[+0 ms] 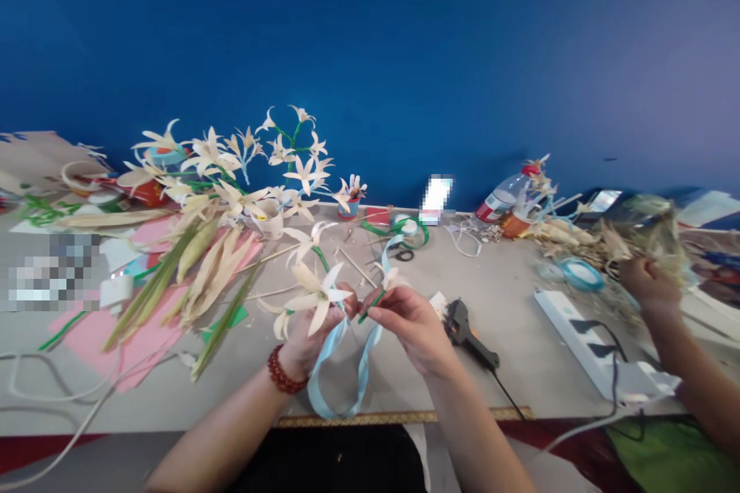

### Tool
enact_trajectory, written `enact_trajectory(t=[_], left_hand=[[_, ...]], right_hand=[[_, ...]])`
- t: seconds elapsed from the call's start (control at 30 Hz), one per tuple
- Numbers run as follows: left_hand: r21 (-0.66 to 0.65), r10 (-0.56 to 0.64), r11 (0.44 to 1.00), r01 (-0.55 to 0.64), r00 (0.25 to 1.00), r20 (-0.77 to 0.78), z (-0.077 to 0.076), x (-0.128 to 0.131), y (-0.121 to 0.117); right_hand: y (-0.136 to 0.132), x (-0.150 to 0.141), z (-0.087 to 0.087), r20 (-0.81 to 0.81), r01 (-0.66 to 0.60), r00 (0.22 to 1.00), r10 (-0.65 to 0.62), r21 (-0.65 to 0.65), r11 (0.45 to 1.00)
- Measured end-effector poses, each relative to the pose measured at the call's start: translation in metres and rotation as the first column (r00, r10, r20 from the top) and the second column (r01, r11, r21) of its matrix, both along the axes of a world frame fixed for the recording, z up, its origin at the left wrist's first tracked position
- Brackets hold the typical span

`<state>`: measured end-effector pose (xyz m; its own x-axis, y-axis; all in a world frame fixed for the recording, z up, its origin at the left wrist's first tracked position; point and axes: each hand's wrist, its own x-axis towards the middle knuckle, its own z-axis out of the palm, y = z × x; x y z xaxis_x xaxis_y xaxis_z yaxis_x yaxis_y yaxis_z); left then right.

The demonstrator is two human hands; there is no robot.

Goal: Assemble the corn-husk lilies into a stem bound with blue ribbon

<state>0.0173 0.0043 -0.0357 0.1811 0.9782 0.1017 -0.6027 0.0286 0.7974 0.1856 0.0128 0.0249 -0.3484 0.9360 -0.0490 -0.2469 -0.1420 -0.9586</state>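
My left hand, with a red bead bracelet at the wrist, is closed round the stem of a spray of cream flowers that look made of corn husk. Between the fingers of my right hand is a small cream flower, its short stem wrapped in green. A light blue ribbon hangs in a loop below both hands and runs up behind the right one to a roll. The fingertips of both hands are close together, and the stem ends are partly hidden.
A black glue gun lies right of my hands, beside a white power strip. Corn husks and pink paper cover the left. Finished flowers stand at the back. Another person's hand is at far right.
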Motion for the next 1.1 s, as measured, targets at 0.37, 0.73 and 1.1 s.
enact_trajectory(t=[0.37, 0.73, 1.1], left_hand=[[-0.004, -0.039, 0.999, 0.04, 0.984, 0.173, 0.014, 0.004, 0.001], [-0.082, -0.016, 0.996, 0.041, 0.958, 0.287, 0.021, 0.008, 0.002], [-0.149, 0.014, 0.988, 0.025, 0.966, 0.258, 0.018, 0.009, 0.0]], right_hand=[[0.011, 0.001, 0.022, 0.373, -0.267, 0.921, 0.115, 0.387, 0.883], [0.015, -0.004, 0.03, 0.439, -0.277, 0.899, 0.001, 0.565, 0.778], [0.019, -0.003, 0.031, 0.496, -0.295, 0.868, -0.021, 0.55, 0.782]])
